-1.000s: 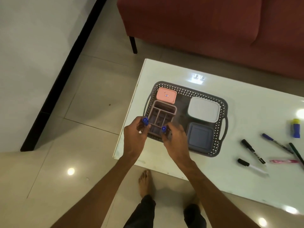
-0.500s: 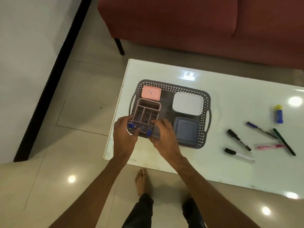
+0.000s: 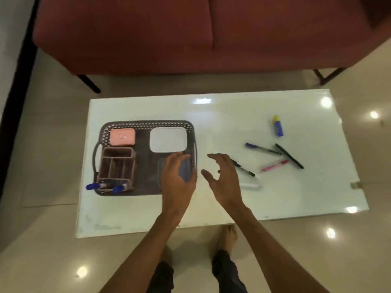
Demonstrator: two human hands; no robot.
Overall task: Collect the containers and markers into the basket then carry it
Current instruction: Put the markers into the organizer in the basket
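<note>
Both of your hands had left the near edge of the divided organizer [image 3: 117, 166] and moved rightward since the earlier frame, and the two blue-capped markers [image 3: 105, 187] you had gripped were now lying at the organizer's near end, caps pointing left. Your left hand [image 3: 178, 179] hovered over the near right part of the basket [image 3: 148, 124], palm down, fingers loosely spread and holding nothing; it covered most of the blue-grey lidded container [image 3: 185, 170]. Your right hand [image 3: 223, 178] was just past the basket's right handle, above the table [image 3: 232, 127], fingers curled apart in an empty reaching pose, with nothing between them.

The basket sat on the left part of the table. It held four containers: a pink lidded box [image 3: 122, 136] at the far left, the organizer directly nearer than it, a white lidded container [image 3: 168, 139] at the far right, and the blue-grey container nearer than that. The organizer's compartments looked empty apart from the two markers at its near end.

Loose markers remained on the table to the right: a black marker [image 3: 245, 170] partly hidden by your right hand, a white-bodied marker [image 3: 250, 185] just nearer, a blue-capped pen [image 3: 262, 148], a pink pen [image 3: 274, 165] and a dark green marker [image 3: 289, 156] touching each other. A blue stick with a yellow cap [image 3: 277, 125] lay well apart at the far right.
</note>
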